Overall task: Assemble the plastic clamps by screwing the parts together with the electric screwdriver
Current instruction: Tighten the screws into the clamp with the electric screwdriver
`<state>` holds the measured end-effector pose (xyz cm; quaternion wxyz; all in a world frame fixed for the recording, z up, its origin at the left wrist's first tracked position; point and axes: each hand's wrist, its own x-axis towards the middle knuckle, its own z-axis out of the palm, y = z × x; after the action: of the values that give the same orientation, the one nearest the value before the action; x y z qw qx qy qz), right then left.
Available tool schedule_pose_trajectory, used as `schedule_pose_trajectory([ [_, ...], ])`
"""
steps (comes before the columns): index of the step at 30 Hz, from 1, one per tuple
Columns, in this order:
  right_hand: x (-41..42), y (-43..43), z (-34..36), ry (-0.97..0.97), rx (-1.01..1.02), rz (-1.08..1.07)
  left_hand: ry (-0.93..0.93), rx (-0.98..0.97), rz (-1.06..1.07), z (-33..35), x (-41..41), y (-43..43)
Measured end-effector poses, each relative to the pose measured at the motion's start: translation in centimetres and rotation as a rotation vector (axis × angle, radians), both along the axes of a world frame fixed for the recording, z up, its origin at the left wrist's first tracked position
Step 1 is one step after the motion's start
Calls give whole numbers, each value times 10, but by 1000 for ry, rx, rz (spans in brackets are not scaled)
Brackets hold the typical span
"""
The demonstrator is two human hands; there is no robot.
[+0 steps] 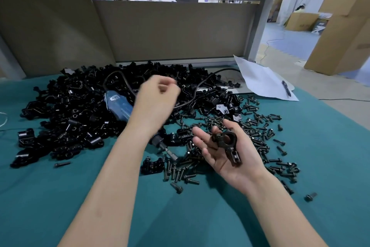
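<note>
Right hand (220, 161) palm-up, clamp (229, 140) on palm.

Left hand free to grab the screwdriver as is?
Likely yes: the left hand looks empty and hangs right beside the screwdriver, whose blue body lies uncovered on top of the clamp pile.

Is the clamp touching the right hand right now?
Touching. The head view shows the clamp lying on the open palm of the right hand.
</note>
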<state>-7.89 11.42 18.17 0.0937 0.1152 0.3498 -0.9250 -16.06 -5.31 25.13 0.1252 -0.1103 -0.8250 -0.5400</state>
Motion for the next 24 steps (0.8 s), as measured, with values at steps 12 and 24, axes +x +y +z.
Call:
schedule_pose_trajectory([
  [12,50,12,11,15,8,-117,236,-664,-405,-26,97,42],
  [24,189,128,37,73,1161,-448,65,-117,-672,-12,205,147],
])
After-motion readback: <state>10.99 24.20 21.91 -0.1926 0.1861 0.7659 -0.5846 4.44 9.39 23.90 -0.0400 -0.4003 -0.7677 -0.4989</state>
